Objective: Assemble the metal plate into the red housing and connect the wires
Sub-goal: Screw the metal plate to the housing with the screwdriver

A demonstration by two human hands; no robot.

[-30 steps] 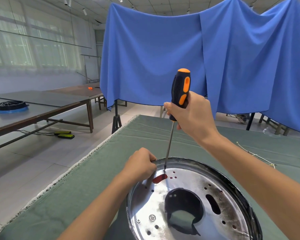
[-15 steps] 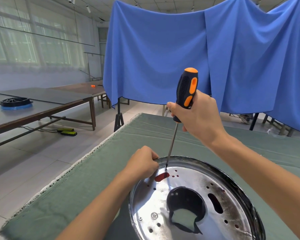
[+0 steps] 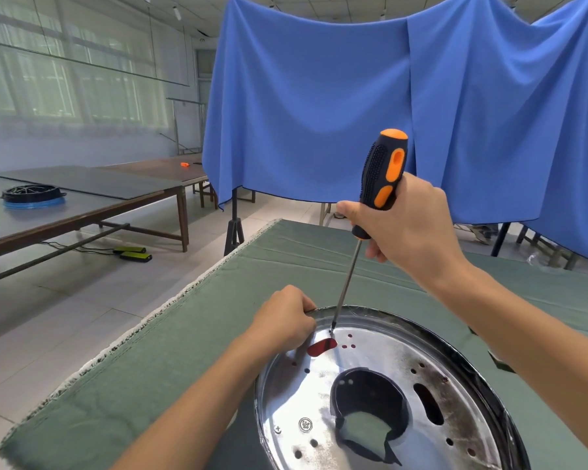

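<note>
The black-and-orange screwdriver (image 3: 384, 171) is held by its handle in the right hand (image 3: 408, 228), fingers wrapped round the lower part, with the shaft nearly upright, tilted slightly, and its tip set on the far-left part of the metal plate (image 3: 381, 361), just beyond a red-showing slot (image 3: 321, 347). The far-left rim of the plate is gripped by the left hand (image 3: 282, 320), fingers curled over the edge. The plate lies on the green-covered table (image 3: 190, 351), near its front edge. Red is seen through several holes, so the housing is judged to lie beneath; no wires can be made out.

The plate is judged stiff, thin, light and slippery, with an edge that may be sharp; it is best taken at the rolled rim, as is done here, so that it is kept from turning under the driver.

Against the picture half a second earlier, both holds and the tip's place are unchanged; only the view is shifted slightly
</note>
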